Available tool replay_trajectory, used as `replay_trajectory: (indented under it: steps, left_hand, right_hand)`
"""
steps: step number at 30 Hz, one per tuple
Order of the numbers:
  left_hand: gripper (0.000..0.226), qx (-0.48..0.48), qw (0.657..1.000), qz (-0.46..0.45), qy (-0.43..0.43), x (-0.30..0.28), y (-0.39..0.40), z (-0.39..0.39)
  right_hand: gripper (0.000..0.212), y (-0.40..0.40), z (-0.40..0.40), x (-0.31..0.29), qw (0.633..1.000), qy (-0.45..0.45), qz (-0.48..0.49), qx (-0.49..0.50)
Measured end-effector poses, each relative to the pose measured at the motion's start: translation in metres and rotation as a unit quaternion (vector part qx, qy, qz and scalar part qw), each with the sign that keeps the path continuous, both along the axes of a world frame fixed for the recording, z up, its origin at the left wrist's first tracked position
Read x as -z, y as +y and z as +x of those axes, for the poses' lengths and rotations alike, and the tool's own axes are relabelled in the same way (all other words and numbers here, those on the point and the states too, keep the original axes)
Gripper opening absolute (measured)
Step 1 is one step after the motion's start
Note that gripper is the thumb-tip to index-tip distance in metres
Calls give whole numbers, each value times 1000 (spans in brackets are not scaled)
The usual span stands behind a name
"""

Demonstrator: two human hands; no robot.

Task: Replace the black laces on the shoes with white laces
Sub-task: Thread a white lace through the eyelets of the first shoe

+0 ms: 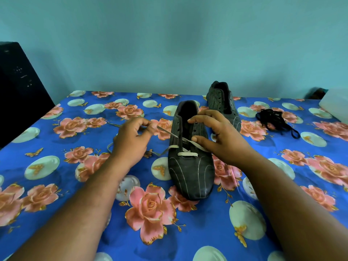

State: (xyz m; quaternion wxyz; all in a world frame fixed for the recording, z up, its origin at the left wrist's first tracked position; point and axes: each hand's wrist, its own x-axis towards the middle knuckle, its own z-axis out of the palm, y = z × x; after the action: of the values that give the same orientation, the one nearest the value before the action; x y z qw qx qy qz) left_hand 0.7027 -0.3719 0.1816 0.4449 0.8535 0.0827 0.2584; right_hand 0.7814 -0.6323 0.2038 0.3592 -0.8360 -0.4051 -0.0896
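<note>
My left hand point(131, 142) pinches the white lace point(185, 154) between thumb and curled fingers, just left of the near shoe point(190, 166), drawing one end taut out of an eyelet; my right hand point(216, 136) arches over the near shoe's throat, fingertips on the collar and thumb pressing near the crossing, fingers bent round the upper to steady it. The lace runs only through the lowest eyelets, so I judge the lacing barely begun; the upper holes of the near shoe stand bare.

The risks, as I see them: a hard pull from my left hand could drag the opposite end back through its eyelet and leave the ends uneven; the flat lace may twist at the crossing; the slack lying on the bedsheet point(56, 204) left of the near shoe could snag or knot; if my right hand slackens, the shoe may skid on the soft bed. Behind the near shoe the second shoe point(222, 102) waits unlaced; the black laces point(275, 120) lie heaped to the right of it, well apart from the near shoe.
</note>
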Motion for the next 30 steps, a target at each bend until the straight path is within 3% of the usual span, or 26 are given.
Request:
replay_trajectory:
  steps: [7, 10, 12, 14, 17, 19, 27, 30]
  left_hand:
    - [39, -149, 984, -69, 67, 0, 19, -1]
    - [22, -195, 975, 63, 79, -5, 11, -3]
    - [19, -170, 977, 125, 32, -11, 4, -7]
    - [28, -85, 985, 150, -22, -14, -4, -9]
    - [44, 34, 987, 153, -36, -12, -18, -9]
    - [43, 81, 986, 143, -41, -9, -25, -8]
    - [20, 129, 989, 57, -49, -2, -15, 0]
    - [9, 87, 994, 60, -22, -3, -3, -2]
  right_hand:
    - [44, 0, -1, -1, 1000, 3, 0, -1]
    - [38, 1, 0, -1, 1000, 5, 12, -3]
    - [33, 1, 1, -1, 1000, 1, 21, -5]
    - [31, 1, 1, -1, 1000, -4, 25, -3]
    - [32, 1, 1, -3, 1000, -5, 20, 0]
    - [32, 1, 1, -2, 1000, -7, 15, -2]
    - [35, 2, -1, -2, 1000, -4, 19, -6]
    - [37, 1, -2, -3, 1000, 4, 19, -4]
